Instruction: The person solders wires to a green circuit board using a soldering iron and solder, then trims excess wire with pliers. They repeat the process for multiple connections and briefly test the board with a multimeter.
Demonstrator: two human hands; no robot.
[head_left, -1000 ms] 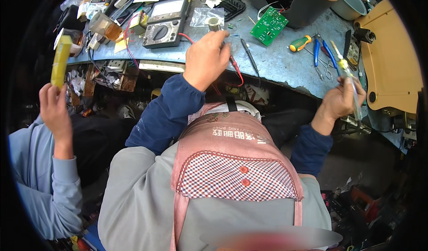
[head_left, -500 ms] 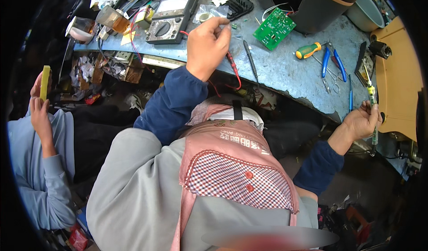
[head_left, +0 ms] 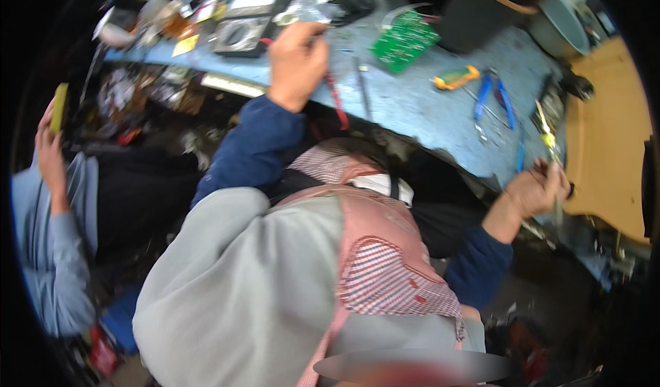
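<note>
Left of the flat green board [head_left: 404, 41], the left hand [head_left: 295, 65] is held out in a dark blue cloth sleeve [head_left: 249, 143], fingers curled; blur hides whether it pinches anything. Right of the board, the right hand [head_left: 531, 193] grips 1 thin tool [head_left: 548, 140] with a yellow part.

The right grip [head_left: 533, 191] holds a slim tool [head_left: 548, 140] near the tan panel [head_left: 608, 139].
</note>
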